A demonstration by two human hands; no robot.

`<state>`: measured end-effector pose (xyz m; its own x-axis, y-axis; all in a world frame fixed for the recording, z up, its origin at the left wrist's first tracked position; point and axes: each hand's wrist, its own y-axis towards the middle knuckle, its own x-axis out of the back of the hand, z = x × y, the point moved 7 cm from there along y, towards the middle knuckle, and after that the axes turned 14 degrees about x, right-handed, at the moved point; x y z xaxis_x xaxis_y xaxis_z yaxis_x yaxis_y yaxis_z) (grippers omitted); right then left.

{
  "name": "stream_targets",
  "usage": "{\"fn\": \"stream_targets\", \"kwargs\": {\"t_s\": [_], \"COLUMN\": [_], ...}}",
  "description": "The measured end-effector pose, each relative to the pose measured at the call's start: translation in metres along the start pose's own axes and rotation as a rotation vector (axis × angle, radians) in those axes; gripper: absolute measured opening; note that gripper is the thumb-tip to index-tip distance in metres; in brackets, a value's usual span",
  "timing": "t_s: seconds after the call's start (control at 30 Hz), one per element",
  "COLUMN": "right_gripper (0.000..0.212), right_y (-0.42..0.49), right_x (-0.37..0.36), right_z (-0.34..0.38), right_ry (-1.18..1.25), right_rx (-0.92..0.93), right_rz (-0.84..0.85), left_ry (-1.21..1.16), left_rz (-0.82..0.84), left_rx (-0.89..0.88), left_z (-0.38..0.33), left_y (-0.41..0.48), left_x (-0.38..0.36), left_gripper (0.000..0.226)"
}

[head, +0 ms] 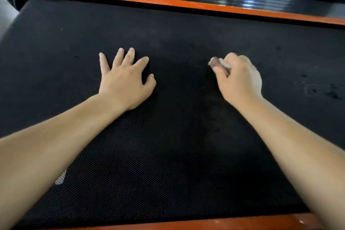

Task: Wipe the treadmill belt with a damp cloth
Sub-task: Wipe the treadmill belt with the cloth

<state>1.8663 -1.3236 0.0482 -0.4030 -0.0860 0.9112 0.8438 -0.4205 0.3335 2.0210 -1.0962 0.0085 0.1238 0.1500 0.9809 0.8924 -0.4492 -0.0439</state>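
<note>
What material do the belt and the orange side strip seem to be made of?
The belt looks like black rubber or woven synthetic with a matte finish: a fine dotted texture shows. The orange side strip looks like smooth painted metal or plastic, which I cannot tell apart.

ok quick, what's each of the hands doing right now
Left hand: open, flat on the belt, holding nothing.
Right hand: closed on a small pale cloth.
</note>
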Motion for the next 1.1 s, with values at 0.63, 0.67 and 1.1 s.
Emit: {"fn": "stream_targets", "kwargs": {"t_s": [0.63,0.67,1.1], "right_gripper": [0.022,0.021,0.027], "right_y": [-0.101,-0.092,-0.121], "right_x": [0.010,0.012,0.032], "right_z": [0.051,0.036,0.020], "right_ry": [0.211,0.171,0.107], "right_rx": [0.309,0.263,0.192], "right_rz": [0.124,0.122,0.117], "left_ry": [0.041,0.035,0.046], "left_rz": [0.042,0.043,0.018], "left_rx": [-0.130,-0.129,-0.124], "left_z": [-0.048,-0.048,-0.047], "left_y": [-0.085,-0.085,-0.085], "left_x": [-0.024,-0.024,-0.024], "left_gripper": [0.076,0.075,0.075]}}
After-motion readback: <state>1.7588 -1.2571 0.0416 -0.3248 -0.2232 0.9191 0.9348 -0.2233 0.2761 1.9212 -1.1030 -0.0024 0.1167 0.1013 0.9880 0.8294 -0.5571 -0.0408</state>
